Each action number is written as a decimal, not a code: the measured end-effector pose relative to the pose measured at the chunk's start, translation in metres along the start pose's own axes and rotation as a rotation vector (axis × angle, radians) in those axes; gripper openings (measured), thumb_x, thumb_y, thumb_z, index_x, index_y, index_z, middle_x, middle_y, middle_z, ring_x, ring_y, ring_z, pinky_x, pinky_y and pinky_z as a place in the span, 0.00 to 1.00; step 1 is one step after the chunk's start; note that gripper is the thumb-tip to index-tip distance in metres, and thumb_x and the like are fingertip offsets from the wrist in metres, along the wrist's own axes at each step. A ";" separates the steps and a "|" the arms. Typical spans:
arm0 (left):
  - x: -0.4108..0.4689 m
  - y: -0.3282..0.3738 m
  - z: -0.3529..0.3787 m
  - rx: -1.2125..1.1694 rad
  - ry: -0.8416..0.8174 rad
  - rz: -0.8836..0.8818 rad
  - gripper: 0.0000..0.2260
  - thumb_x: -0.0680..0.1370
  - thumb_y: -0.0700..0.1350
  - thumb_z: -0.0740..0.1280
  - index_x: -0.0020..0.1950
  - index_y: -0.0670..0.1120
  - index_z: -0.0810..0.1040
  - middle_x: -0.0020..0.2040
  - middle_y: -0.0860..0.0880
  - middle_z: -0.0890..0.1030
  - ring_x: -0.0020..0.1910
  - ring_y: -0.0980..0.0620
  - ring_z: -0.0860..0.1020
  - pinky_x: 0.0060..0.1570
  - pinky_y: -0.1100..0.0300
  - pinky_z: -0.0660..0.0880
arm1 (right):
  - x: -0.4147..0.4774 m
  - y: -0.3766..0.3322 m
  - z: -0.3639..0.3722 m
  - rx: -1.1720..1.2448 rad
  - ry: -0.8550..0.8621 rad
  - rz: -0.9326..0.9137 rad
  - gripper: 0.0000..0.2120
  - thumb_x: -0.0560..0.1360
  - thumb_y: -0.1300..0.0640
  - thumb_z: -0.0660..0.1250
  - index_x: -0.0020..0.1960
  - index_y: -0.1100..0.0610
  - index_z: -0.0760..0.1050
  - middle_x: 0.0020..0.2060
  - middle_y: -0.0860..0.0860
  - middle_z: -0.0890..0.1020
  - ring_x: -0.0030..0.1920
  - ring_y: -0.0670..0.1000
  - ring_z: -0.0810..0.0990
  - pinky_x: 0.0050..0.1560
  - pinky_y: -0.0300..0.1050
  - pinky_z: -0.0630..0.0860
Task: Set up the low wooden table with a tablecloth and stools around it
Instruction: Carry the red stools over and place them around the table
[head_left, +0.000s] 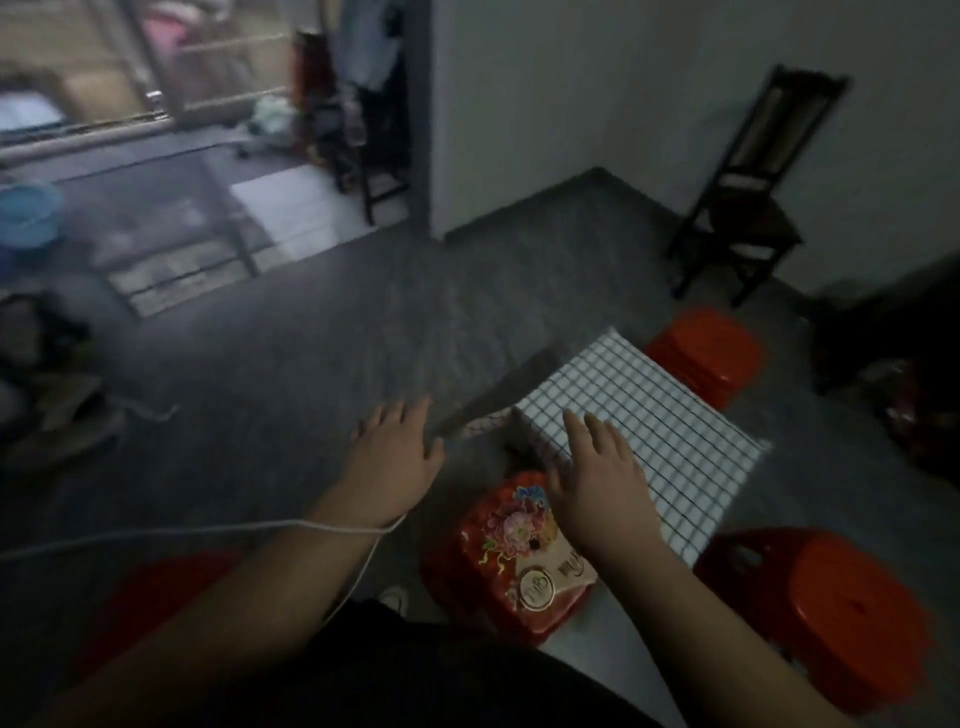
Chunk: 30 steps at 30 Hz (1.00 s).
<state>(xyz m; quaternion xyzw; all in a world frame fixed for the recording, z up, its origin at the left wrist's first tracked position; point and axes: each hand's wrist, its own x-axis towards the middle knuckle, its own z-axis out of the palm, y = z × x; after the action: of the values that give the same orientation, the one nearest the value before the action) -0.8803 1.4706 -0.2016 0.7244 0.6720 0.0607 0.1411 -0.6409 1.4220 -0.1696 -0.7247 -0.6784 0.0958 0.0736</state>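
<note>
A white tablecloth with a dark grid (660, 415) covers the low table at the right of the room. My right hand (597, 478) lies flat with straight fingers on the cloth's near left edge. My left hand (397, 447) hovers open over the floor just left of the table, fingers spread, holding nothing. One red plastic stool (706, 353) stands at the table's far side, a second (852, 618) at its near right corner. A third red stool with a flowered printed top (524, 561) stands at the near left, below my right hand.
A dark wooden chair (748, 208) stands against the white wall at the back right. A white cord (208, 532) runs across my left wrist. Clutter lies on the floor at the left (47, 374). A blue basin (26, 213) sits beyond the doorway. Grey floor spreads ahead.
</note>
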 end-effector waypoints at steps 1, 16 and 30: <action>-0.015 -0.007 -0.001 -0.006 0.023 -0.067 0.29 0.78 0.56 0.61 0.77 0.48 0.62 0.72 0.43 0.71 0.70 0.42 0.69 0.68 0.45 0.67 | -0.001 -0.003 -0.001 0.000 -0.011 -0.062 0.31 0.79 0.40 0.55 0.79 0.48 0.51 0.78 0.52 0.59 0.79 0.55 0.54 0.76 0.57 0.56; -0.218 -0.094 -0.036 0.065 0.160 -0.731 0.29 0.79 0.57 0.59 0.79 0.49 0.60 0.75 0.45 0.67 0.72 0.44 0.66 0.70 0.47 0.65 | -0.047 -0.147 0.025 0.090 -0.187 -0.753 0.31 0.79 0.45 0.60 0.78 0.53 0.57 0.75 0.54 0.64 0.76 0.56 0.60 0.73 0.56 0.64; -0.346 -0.234 -0.026 -0.106 0.186 -1.010 0.30 0.80 0.58 0.59 0.80 0.50 0.58 0.78 0.43 0.63 0.76 0.42 0.61 0.73 0.44 0.61 | -0.125 -0.315 0.108 0.040 -0.350 -0.951 0.31 0.77 0.47 0.63 0.77 0.55 0.61 0.74 0.56 0.67 0.74 0.58 0.63 0.72 0.56 0.64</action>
<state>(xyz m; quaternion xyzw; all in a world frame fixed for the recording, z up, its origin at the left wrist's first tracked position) -1.1424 1.1440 -0.2087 0.2928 0.9438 0.0832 0.1290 -0.9801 1.3164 -0.1954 -0.3070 -0.9336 0.1845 0.0080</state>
